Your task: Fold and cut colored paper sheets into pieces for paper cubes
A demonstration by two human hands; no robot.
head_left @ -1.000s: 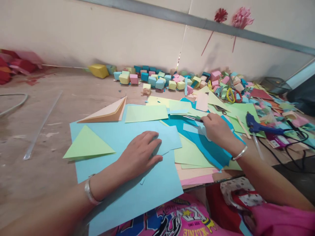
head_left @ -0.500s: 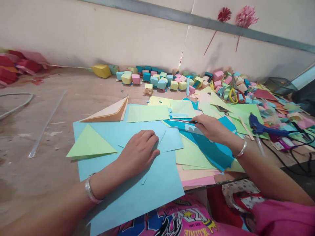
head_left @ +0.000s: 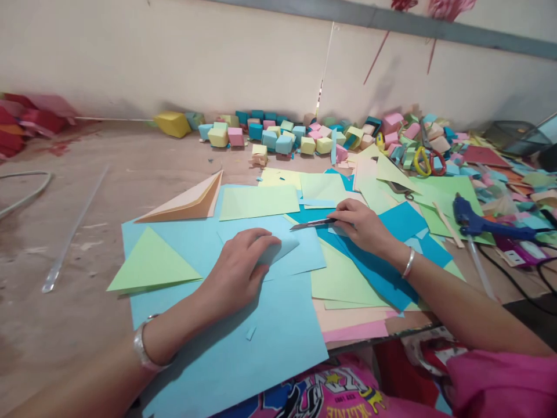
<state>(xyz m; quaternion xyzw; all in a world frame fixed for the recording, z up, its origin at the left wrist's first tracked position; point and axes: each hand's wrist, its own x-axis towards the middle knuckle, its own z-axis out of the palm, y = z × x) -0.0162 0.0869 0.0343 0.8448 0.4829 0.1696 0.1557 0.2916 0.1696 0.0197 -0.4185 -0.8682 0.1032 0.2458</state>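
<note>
My left hand (head_left: 241, 261) has its fingers curled round a small folded piece of light-blue paper (head_left: 285, 251), whose pointed corner sticks out to the right. That piece is just above large light-blue sheets (head_left: 278, 325) on the table. In my right hand (head_left: 357, 223) is a slim craft knife (head_left: 311, 223), pinched near its dark end, its pointed tip facing left toward the folded paper. Knife and folded paper are apart. A tiny blue scrap (head_left: 251, 332) lies on the sheet below my left hand.
A green folded triangle (head_left: 152, 264) and a peach folded piece (head_left: 187, 200) lie at left. Paper cubes (head_left: 270, 139) line the wall. Scissors (head_left: 429, 162), a blue glue gun (head_left: 487, 223) and its cable are at right. Darker blue sheets (head_left: 391, 278) lie under my right forearm.
The folded light-blue paper has come up off the sheet in my left hand. The knife has swung, its tip now lower and nearer that paper. The view has shifted slightly.
</note>
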